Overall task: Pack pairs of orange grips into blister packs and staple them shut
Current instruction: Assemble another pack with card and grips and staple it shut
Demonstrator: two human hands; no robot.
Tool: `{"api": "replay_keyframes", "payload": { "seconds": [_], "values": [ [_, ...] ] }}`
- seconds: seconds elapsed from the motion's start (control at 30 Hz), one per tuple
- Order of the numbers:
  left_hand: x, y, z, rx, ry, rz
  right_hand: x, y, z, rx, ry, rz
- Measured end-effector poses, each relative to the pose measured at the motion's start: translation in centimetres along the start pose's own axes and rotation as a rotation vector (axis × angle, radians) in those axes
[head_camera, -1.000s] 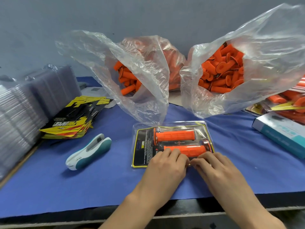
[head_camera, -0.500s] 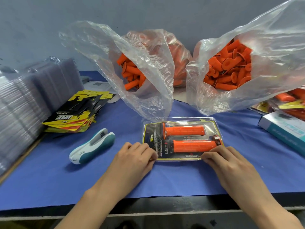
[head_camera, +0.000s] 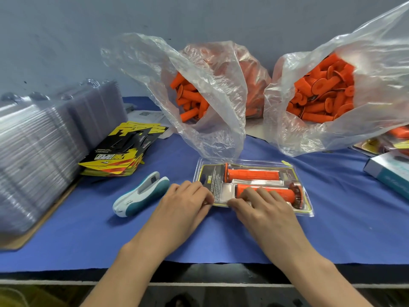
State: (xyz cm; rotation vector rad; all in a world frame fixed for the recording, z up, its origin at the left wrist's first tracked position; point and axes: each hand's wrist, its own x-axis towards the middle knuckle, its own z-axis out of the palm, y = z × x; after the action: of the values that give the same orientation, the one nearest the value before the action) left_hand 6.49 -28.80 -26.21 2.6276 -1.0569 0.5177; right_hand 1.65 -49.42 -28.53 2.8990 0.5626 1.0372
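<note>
In the head view, we see a clear plastic blister pack (head_camera: 274,210) with a yellow-and-black printed card inside. It lies flat on the blue cloth (head_camera: 88,235) covering the bench, near the middle. Two ribbed orange rubber grips (head_camera: 252,175) sit in it side by side, one farther and one nearer, both lengthwise left to right.

The left hand (head_camera: 186,204) is at the pack's near left corner. Its fingers are bent and their tips touch the edge; we cannot tell whether it pinches the edge or only presses it. The right hand (head_camera: 263,209) lies just beside it. Its fingers are spread fairly straight over the nearer grip and its thumb lies along the pack's near edge, pressing down.

A white-and-teal stapler (head_camera: 141,193) lies on the cloth just left of the left hand, apart from it. Farther left is a fanned stack of yellow, black and red printed cards (head_camera: 124,151). Beyond it is a tall stack of clear plastic blister shells (head_camera: 44,140).

Two crumpled clear plastic bags stand far behind the pack, the left bag (head_camera: 199,96) and the right bag (head_camera: 332,91), both full of loose orange grips. A white-and-teal cardboard box (head_camera: 389,171) sits at the right edge.
</note>
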Motion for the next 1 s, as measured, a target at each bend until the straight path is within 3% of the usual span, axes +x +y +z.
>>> {"api": "replay_keyframes", "payload": {
  "seconds": [0.1,0.17,0.27,0.33,0.43,0.5,0.57,0.63,0.67,0.77,1.0],
  "values": [
    [-0.5,-1.4,-0.5,-0.132,0.063,-0.162,0.5,0.0,0.6,0.021,0.034,0.026],
    [-0.9,-3.0,-0.9,-0.098,0.132,-0.401,0.6,-0.1,0.9,0.026,0.044,0.041],
    [-1.9,-5.3,-1.5,0.051,-0.082,-0.779,0.4,-0.2,1.2,0.044,0.034,0.052],
    [-2.5,-6.1,-1.5,0.164,-0.256,-0.832,0.4,-0.2,1.3,0.045,0.033,0.048],
    [-2.5,-6.1,-2.2,0.143,-0.212,-0.858,0.3,-0.2,1.3,0.042,0.049,0.052],
    [-2.4,-5.2,-3.2,-0.213,-0.068,-0.913,0.4,-0.3,1.3,0.045,0.06,0.056],
    [-2.6,-3.8,-4.1,-0.853,0.064,-1.022,0.5,-0.2,1.4,0.041,0.068,0.064],
    [-3.1,-2.5,-4.7,-1.348,-0.055,-1.081,0.6,-0.1,1.5,0.039,0.08,0.072],
    [-3.3,-2.0,-4.8,-1.465,-0.181,-1.096,0.6,-0.1,1.5,0.042,0.085,0.073],
    [-2.8,-1.1,-4.3,-1.539,-0.454,-1.101,0.7,0.1,1.5,0.047,0.103,0.076],
    [-1.4,0.8,-3.1,-1.543,-0.484,-1.101,0.8,-0.1,1.4,0.05,0.112,0.079]
  ]
}}
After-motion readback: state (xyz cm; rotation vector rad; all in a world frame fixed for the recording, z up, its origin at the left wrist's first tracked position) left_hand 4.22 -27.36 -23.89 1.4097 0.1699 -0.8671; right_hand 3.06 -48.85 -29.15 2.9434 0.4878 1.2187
